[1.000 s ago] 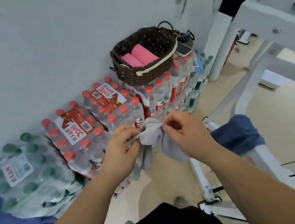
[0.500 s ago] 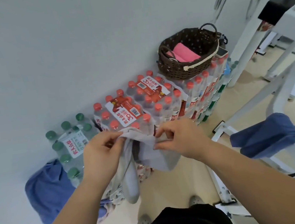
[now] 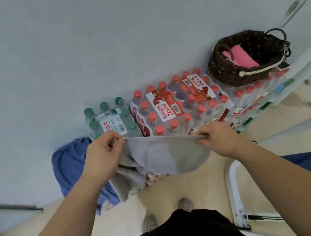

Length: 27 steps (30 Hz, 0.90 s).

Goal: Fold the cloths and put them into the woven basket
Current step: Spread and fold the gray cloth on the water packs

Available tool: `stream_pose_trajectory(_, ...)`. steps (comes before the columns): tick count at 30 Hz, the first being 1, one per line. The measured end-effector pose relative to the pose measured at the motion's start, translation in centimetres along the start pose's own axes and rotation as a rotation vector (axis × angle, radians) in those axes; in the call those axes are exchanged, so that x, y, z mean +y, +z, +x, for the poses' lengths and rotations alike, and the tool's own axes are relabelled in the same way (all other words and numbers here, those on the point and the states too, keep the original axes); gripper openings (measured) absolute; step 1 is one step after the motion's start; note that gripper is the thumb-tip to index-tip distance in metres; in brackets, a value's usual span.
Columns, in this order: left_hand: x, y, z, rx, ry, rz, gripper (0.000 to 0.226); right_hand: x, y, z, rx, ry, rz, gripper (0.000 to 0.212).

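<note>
now the soft grey cloth (image 3: 167, 155), bunched a second ago, hung stretched at frame centre, its top edge pinched in the curled fingers of the left hand (image 3: 102, 155) and right hand (image 3: 219, 139); folding could start, the dark woven basket (image 3: 221, 70) waiting upper right.

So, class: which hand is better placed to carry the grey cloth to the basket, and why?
Likely the right hand: the basket sits far right on the bottle packs, on its side; the left hand would have to cross over. Both pinch the cloth.
</note>
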<state>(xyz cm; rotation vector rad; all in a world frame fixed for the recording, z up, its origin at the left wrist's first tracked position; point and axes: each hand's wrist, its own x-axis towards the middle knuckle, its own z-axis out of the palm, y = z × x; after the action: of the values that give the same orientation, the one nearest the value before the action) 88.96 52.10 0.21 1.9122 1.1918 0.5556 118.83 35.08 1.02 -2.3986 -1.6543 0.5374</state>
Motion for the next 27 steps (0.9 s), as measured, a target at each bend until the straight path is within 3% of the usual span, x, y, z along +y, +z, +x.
stream_pose_trajectory(5, -0.1, 0.3, 1.3, -0.187, 0.028, 0.126, 0.014, 3.5, -1.9, 1.7, 0.025, 0.102, 0.201, 0.009)
stream_pose_trajectory(10, 1.6, 1.8, 3.5, 0.03, -0.063, 0.064, 0.014, 5.9, -3.8, 4.1, -0.032, 0.153, 0.652, 0.013)
stream_pose_trajectory(13, 2.7, 2.7, 4.8, 0.001, -0.074, 0.132, 0.015, 7.6, -5.1, 6.1, -0.028, 0.13, 0.768, 0.015)
stream_pose_trajectory(19, 4.5, 5.8, 8.3, 0.107, -0.158, 0.212, 0.013, 10.6, -6.3, 12.7, 0.101, 0.042, 0.736, 0.014)
stream_pose_trajectory(21, 4.8, 6.8, 9.0, 0.158, -0.175, 0.338, 0.009, 11.3, -6.4, 14.9, 0.13, -0.025, 0.593, 0.016)
stream_pose_trajectory(24, 4.9, 7.7, 9.9, 0.233, -0.207, 0.486, 0.011, 11.9, -6.6, 17.5, 0.039, -0.112, 0.369, 0.015)
stream_pose_trajectory(27, 4.7, 8.0, 11.3, 0.209, -0.239, 0.564, 0.012, 12.4, -6.3, 19.9, -0.047, -0.105, 0.318, 0.012)
